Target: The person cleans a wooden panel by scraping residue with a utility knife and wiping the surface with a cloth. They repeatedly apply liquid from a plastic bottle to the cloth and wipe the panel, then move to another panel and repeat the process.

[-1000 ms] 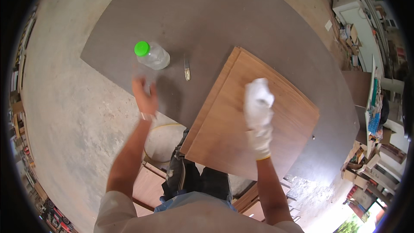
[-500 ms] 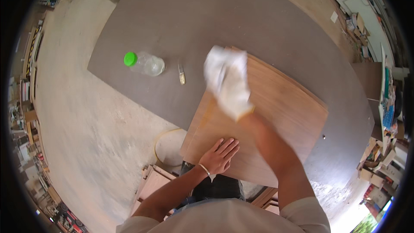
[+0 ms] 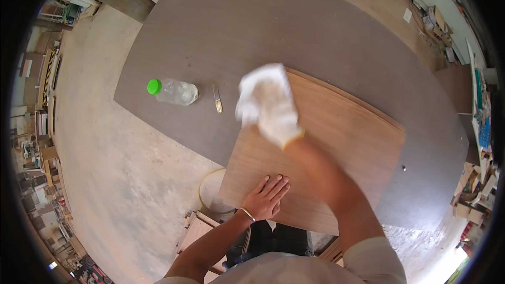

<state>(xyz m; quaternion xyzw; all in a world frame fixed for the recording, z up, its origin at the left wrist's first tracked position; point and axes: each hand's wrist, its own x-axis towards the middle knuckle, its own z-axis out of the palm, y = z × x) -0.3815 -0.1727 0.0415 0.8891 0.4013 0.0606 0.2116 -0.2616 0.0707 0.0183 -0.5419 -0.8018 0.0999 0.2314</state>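
Note:
My bare left hand (image 3: 266, 198) lies flat on the near left part of a brown wood-grain panel (image 3: 336, 152), fingers stretched out. My right hand (image 3: 277, 118) wears a white glove with a yellow cuff and is blurred by motion. It holds a white cloth (image 3: 252, 92) against the panel's far left corner, some of the cloth hanging past the edge. The glove and cloth hide that corner, and the single fingers cannot be made out. Further panel edges show along the far side, so the panel seems to lie on others.
The panels lie on a large grey table (image 3: 210, 26). To the left, a clear plastic bottle with a green cap (image 3: 176, 92) lies on its side beside a small knife (image 3: 217, 100). A small object (image 3: 404, 168) sits at the right. A yellow hose (image 3: 201, 189) loops on the floor.
My right hand has shifted slightly left and nearer with the cloth. My left hand stays flat on the panel. The whole view has tilted a little.

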